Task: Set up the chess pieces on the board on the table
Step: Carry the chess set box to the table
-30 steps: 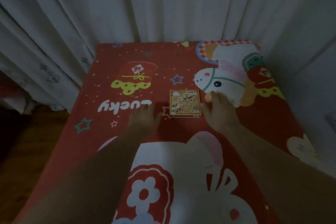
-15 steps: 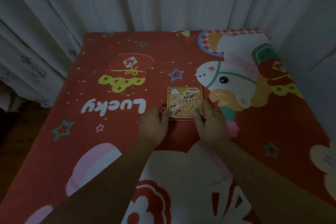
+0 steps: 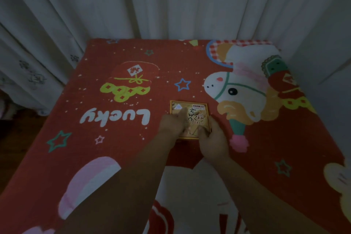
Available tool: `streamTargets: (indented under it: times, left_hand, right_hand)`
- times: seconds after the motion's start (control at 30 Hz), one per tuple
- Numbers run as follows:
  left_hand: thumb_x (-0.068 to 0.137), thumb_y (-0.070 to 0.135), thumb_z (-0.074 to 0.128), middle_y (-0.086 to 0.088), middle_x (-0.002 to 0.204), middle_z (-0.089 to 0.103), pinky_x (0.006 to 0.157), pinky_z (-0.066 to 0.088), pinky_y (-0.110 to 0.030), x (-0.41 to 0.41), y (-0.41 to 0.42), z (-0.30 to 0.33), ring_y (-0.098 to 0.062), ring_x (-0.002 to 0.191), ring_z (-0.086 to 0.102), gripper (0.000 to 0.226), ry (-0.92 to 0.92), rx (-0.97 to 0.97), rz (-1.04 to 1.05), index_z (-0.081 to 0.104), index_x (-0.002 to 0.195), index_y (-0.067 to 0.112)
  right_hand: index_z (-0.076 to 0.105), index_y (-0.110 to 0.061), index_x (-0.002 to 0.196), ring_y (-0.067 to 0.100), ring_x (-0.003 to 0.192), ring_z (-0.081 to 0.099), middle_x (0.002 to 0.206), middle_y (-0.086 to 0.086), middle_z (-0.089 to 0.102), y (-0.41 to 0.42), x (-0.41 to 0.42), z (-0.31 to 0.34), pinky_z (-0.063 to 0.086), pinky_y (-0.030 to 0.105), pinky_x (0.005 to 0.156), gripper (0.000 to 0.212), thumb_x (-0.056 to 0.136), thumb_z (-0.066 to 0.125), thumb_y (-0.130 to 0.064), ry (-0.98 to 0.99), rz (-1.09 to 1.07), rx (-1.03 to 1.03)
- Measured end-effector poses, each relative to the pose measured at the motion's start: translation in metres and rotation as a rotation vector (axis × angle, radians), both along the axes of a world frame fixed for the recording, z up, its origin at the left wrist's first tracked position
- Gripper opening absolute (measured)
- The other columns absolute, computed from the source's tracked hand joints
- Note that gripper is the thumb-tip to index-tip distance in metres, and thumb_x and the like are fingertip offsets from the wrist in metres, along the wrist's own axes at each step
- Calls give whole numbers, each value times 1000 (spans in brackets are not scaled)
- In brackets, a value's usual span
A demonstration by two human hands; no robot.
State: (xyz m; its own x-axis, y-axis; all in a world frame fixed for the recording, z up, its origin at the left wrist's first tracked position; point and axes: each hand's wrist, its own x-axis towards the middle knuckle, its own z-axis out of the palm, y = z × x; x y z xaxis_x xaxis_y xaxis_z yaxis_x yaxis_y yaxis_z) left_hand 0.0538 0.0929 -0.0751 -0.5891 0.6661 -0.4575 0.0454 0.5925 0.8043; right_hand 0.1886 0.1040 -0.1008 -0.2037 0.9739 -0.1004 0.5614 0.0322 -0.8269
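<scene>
A small yellow chess box with printed lettering lies flat near the middle of the red tablecloth. My left hand grips the box's left side, with one digit lying across the lid. My right hand pinches the near right corner of the box. No board or loose chess pieces can be seen.
The table is covered by a red cloth with cartoon prints, a white horse and the word "Lucky". White curtains hang close behind and along the left and right edges. Dark wooden floor shows at the left.
Both hands moved from the cloth beside the box onto it: the left came over the lid, the right closed on the near right corner. The camera view moved closer.
</scene>
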Motion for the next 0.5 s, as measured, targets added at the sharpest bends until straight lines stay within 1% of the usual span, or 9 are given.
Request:
streamTargets:
  times: [0.07, 0.1, 0.17, 0.2, 0.27, 0.3, 0.37, 0.43, 0.5]
  left_hand:
    - [80, 60, 66, -11, 87, 73, 71, 51, -30, 3, -14, -9, -24, 78, 68, 60, -31, 74, 95, 70, 95, 3]
    - [79, 58, 69, -9, 86, 73, 68, 51, -28, 4, -22, -10, -23, 78, 69, 56, -55, 112, 120, 69, 96, 5]
    - [82, 52, 71, -4, 88, 73, 64, 50, -25, 8, -34, -11, -17, 78, 69, 46, -97, 178, 136, 66, 100, 11]
    - [82, 51, 71, -1, 92, 72, 67, 51, -26, 9, -39, -12, -15, 83, 69, 43, -112, 195, 141, 65, 103, 13]
    - [82, 52, 71, 2, 99, 71, 81, 54, -31, 11, -50, -11, -15, 92, 67, 46, -125, 206, 145, 63, 109, 16]
    - [81, 54, 71, 2, 101, 72, 84, 55, -35, 12, -56, -8, -15, 94, 68, 48, -139, 218, 144, 63, 111, 16]
    - [81, 56, 70, 3, 99, 73, 78, 56, -34, 12, -70, -7, -12, 88, 69, 49, -165, 236, 125, 64, 110, 17]
    - [85, 52, 70, 2, 93, 74, 65, 54, -26, 13, -85, -1, -10, 79, 71, 41, -195, 262, 90, 67, 106, 17]
    - [88, 44, 69, 3, 88, 76, 60, 53, -19, 16, -99, 5, -7, 78, 72, 30, -191, 275, 68, 68, 101, 17]
  right_hand:
    - [49, -11, 141, 23, 120, 55, 129, 7, 61, -9, 2, 2, 43, 37, 104, 47, 94, 56, -16, 45, -10, -2]
    - [49, -10, 142, 20, 119, 56, 127, 4, 62, -14, 3, 3, 43, 34, 103, 48, 95, 56, -15, 61, -17, 3]
    - [53, -9, 138, 11, 108, 56, 115, -6, 61, -23, 3, 7, 43, 24, 93, 43, 96, 56, -9, 105, -65, 0]
    - [56, -10, 135, 9, 104, 57, 111, -8, 61, -25, 1, 8, 44, 24, 91, 40, 95, 54, -7, 139, -100, 0]
    - [60, -13, 128, 17, 102, 63, 112, -3, 67, -28, -1, 8, 51, 34, 93, 34, 95, 53, -9, 198, -155, -9]
    - [60, -14, 126, 22, 102, 65, 111, 2, 69, -28, -3, 8, 52, 40, 93, 32, 95, 54, -15, 221, -177, -33]
    - [56, -14, 128, 27, 101, 66, 111, 7, 69, -27, -5, 13, 54, 46, 91, 37, 94, 57, -31, 232, -211, -125]
    - [52, -14, 131, 27, 103, 67, 114, 7, 69, -24, -5, 16, 54, 46, 91, 53, 92, 57, -49, 197, -205, -212]
    - [54, -15, 128, 27, 102, 67, 114, 7, 69, -26, -5, 21, 54, 45, 91, 64, 88, 51, -64, 159, -181, -222]
